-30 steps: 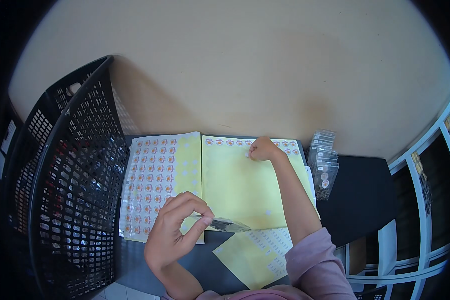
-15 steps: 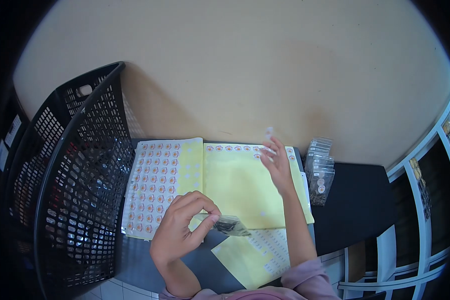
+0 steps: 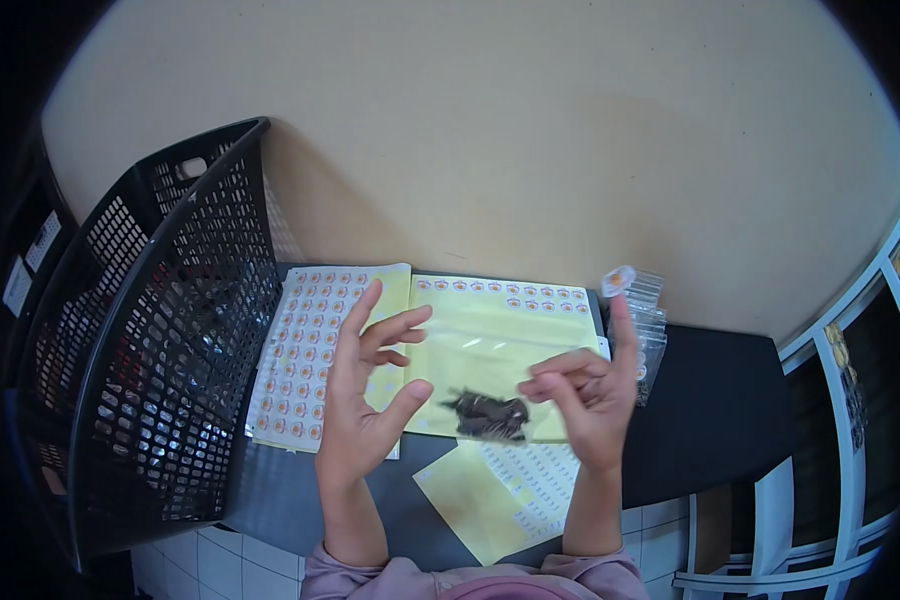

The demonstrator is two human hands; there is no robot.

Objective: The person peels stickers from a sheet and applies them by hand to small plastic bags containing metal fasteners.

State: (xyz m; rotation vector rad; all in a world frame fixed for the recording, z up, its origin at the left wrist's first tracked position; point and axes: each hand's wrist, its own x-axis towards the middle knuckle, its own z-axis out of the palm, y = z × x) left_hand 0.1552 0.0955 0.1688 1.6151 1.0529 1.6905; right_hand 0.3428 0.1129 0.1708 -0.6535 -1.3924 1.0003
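A clear plastic bag [image 3: 487, 415] with dark contents at its bottom hangs over the yellow sticker sheet [image 3: 450, 350]. My right hand [image 3: 595, 400] pinches the bag's right side between thumb and fingers. On the tip of its raised index finger sits a round sticker [image 3: 619, 281] with an orange centre. To the left of the bag, my left hand [image 3: 365, 390] is spread with nothing in it, in front of a sheet full of round stickers [image 3: 305, 340]. A smaller yellow sheet with tiny labels [image 3: 530, 485] lies nearer to me.
A tall black perforated basket [image 3: 170, 330] with shiny packets inside stands at the left. Filled clear bags [image 3: 653, 345] are stacked at the right, beside the black surface [image 3: 720, 400]. Behind is a beige wall [image 3: 450, 150]; racks [image 3: 845, 400] with packets stand far right.
My left hand has let go of the bag and opened. My right hand has come down and right, and now grips the bag, with the sticker still on its fingertip.
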